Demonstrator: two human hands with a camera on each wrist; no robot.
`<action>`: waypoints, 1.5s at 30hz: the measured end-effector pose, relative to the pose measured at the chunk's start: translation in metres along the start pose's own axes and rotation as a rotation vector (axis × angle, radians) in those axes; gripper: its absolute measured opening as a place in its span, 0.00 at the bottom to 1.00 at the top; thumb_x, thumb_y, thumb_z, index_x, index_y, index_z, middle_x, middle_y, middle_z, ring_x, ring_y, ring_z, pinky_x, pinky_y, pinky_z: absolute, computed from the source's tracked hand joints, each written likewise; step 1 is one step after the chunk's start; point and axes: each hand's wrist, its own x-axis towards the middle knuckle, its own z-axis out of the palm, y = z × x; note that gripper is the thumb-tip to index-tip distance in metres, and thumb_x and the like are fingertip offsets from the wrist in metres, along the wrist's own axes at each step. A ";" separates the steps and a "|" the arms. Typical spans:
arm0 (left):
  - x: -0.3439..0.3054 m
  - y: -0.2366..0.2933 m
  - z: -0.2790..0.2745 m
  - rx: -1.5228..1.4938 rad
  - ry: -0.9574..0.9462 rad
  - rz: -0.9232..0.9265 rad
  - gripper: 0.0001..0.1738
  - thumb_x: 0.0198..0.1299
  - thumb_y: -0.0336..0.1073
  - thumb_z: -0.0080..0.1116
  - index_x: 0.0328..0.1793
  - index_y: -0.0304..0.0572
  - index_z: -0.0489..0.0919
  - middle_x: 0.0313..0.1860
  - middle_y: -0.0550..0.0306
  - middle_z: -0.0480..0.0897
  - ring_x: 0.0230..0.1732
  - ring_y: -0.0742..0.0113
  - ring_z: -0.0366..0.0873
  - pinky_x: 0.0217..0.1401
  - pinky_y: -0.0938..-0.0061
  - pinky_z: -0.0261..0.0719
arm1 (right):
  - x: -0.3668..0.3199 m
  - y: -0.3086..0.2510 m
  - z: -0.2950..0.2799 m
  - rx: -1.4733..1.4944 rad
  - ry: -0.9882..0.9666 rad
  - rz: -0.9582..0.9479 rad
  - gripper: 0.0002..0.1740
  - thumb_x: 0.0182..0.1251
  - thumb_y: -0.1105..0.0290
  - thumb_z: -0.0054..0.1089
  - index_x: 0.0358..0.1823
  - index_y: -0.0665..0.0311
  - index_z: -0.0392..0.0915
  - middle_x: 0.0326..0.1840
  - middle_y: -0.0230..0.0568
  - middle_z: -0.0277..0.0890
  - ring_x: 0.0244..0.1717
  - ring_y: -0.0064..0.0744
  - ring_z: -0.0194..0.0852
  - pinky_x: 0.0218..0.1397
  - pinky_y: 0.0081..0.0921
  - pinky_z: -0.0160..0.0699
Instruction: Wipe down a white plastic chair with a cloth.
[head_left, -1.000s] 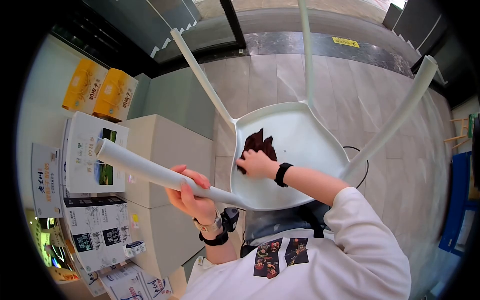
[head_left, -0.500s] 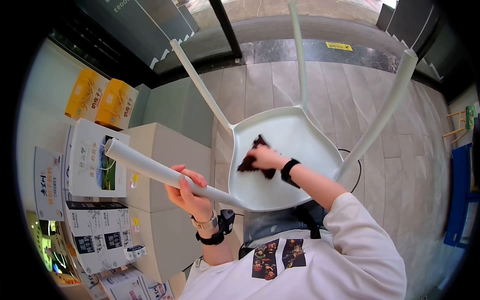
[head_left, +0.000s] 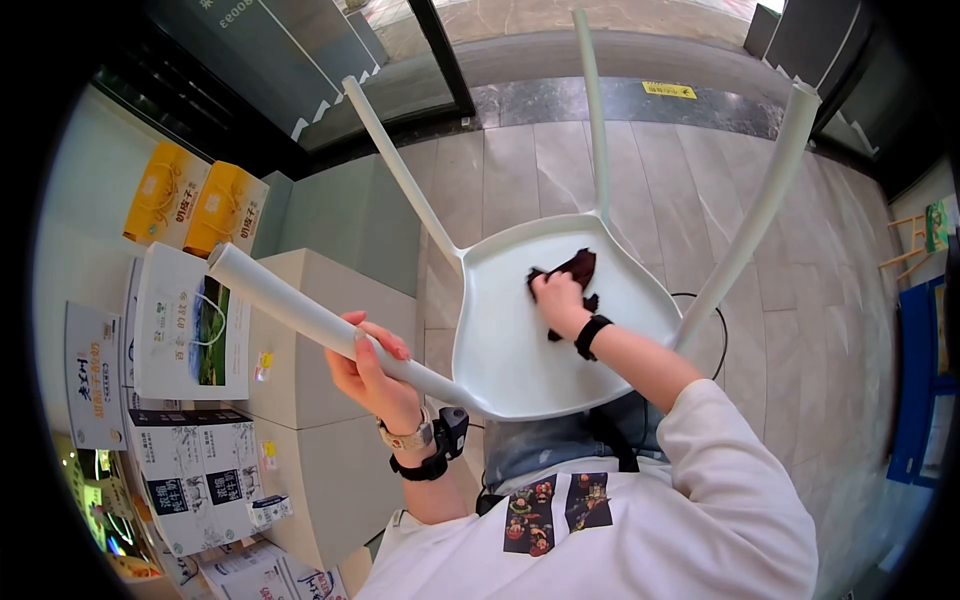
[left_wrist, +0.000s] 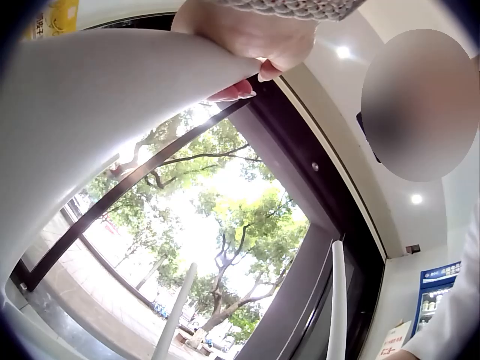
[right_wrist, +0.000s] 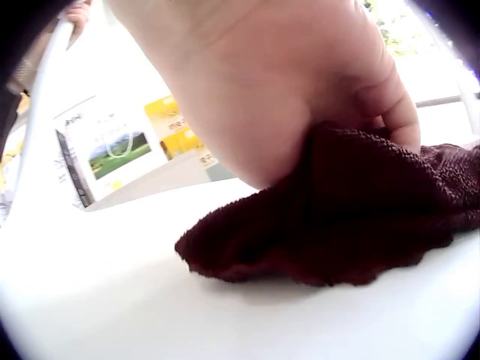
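Note:
A white chair (head_left: 500, 330) is upside down before the person, its legs pointing up and outward. The left hand (head_left: 375, 370) grips the near left leg (head_left: 285, 300) partway along, thumb and fingers wrapped about it. On the underside of the seat, the right hand (head_left: 563, 303) holds a dark maroon cloth (head_left: 578, 268) bunched under its fingers. In the right wrist view the cloth (right_wrist: 322, 217) lies spread against the white surface, its fabric gathered in the curled fingers. The left wrist view shows the left hand (left_wrist: 247, 34) around the thick white leg.
Pale display blocks (head_left: 330, 340) stand close at the left, beside milk cartons (head_left: 195, 480), a white gift bag (head_left: 190, 325) and yellow boxes (head_left: 225, 210). A black cable (head_left: 722, 335) lies on the tiled floor (head_left: 780, 370) at the right. A glass door (head_left: 380, 70) stands ahead.
The right hand has slid the cloth across the seat underside, from its left part toward the middle and far right. The left hand keeps its hold on the leg.

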 end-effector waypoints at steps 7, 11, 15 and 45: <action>-0.001 0.000 0.000 0.002 0.008 0.020 0.13 0.61 0.38 0.42 0.44 0.34 0.66 0.17 0.59 0.67 0.15 0.76 0.60 0.18 0.82 0.59 | -0.048 -0.082 -0.033 0.410 -0.060 -0.758 0.10 0.53 0.68 0.50 0.35 0.62 0.74 0.35 0.47 0.71 0.37 0.43 0.70 0.30 0.33 0.74; -0.004 0.000 -0.005 -0.004 0.012 0.016 0.13 0.61 0.37 0.42 0.44 0.34 0.66 0.17 0.59 0.67 0.15 0.75 0.61 0.18 0.82 0.59 | -0.031 -0.085 -0.040 0.575 -0.300 -0.743 0.12 0.50 0.65 0.52 0.36 0.62 0.74 0.32 0.50 0.75 0.34 0.48 0.74 0.34 0.39 0.74; -0.004 -0.001 -0.006 -0.003 0.015 0.011 0.13 0.60 0.37 0.41 0.44 0.34 0.66 0.17 0.58 0.68 0.15 0.75 0.61 0.18 0.82 0.59 | -0.006 -0.080 -0.038 0.622 -0.208 -0.539 0.15 0.51 0.66 0.52 0.42 0.56 0.75 0.36 0.47 0.74 0.40 0.48 0.73 0.38 0.40 0.74; -0.006 0.010 -0.020 -0.058 -0.009 0.011 0.28 0.62 0.57 0.33 0.43 0.34 0.67 0.15 0.56 0.68 0.15 0.72 0.64 0.18 0.81 0.62 | -0.042 -0.111 -0.094 0.979 -0.616 -0.443 0.23 0.61 0.57 0.40 0.50 0.66 0.67 0.47 0.56 0.72 0.49 0.51 0.70 0.52 0.38 0.67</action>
